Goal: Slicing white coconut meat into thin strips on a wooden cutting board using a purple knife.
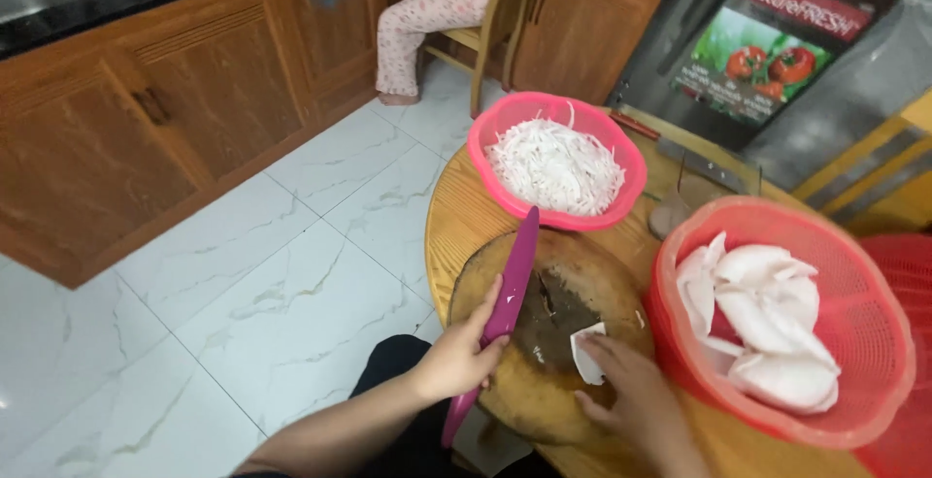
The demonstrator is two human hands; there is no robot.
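Kitchen floor is white marble tile, wooden cabinets behind; work sits on a round wooden tabletop [456, 211]. Progress, judging by the piles: pink bowl [556, 160] at 12 o'clock from the chopping block [553, 328] is heaped with fine white shreds, and the red colander [782, 328] at 3 o'clock holds several whole white slices (so roughly midway, my guess). One white slice [588, 354] lies on the block near its 4 o'clock edge. Right hand [636, 395] rests fingertips on it, pinning it, not clenched. Left hand [461, 352] is wrapped around the magenta knife [505, 308], blade pointing to 12, just left of the slice, not touching it.
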